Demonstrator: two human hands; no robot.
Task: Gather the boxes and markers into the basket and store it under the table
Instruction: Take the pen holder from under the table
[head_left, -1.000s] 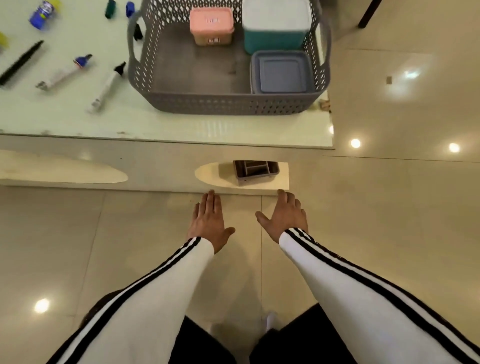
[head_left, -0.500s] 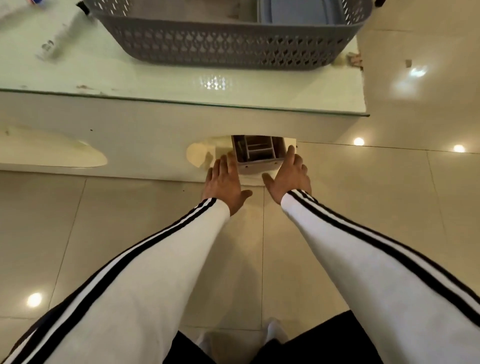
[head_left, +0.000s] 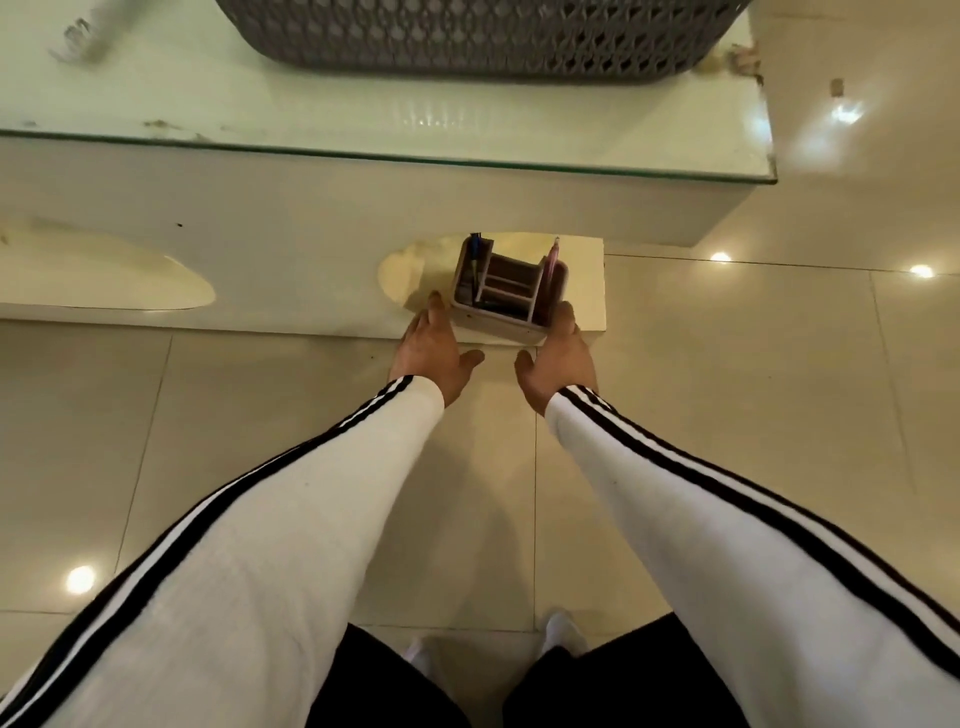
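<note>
A small brown and pink desk organiser (head_left: 506, 291) with pens in its slots sits on the low shelf (head_left: 584, 280) under the table. My left hand (head_left: 434, 353) reaches to its left side and my right hand (head_left: 561, 358) to its right side, fingers straight, fingertips at the box's lower corners. Neither hand grips it. The grey perforated basket (head_left: 488, 41) stands on the glass table top (head_left: 363, 119) at the top edge; its contents are out of view. A blurred marker (head_left: 83, 36) lies at the top left of the table.
A white table base with an oval cut-out (head_left: 104, 275) runs along the left. Glossy beige floor tiles (head_left: 779, 415) spread to the right and below me. My feet in white socks (head_left: 563, 631) show at the bottom.
The view has dropped and moved closer to the table. Both hands have moved forward from the floor area to either side of the organiser, which now appears further out of the shelf.
</note>
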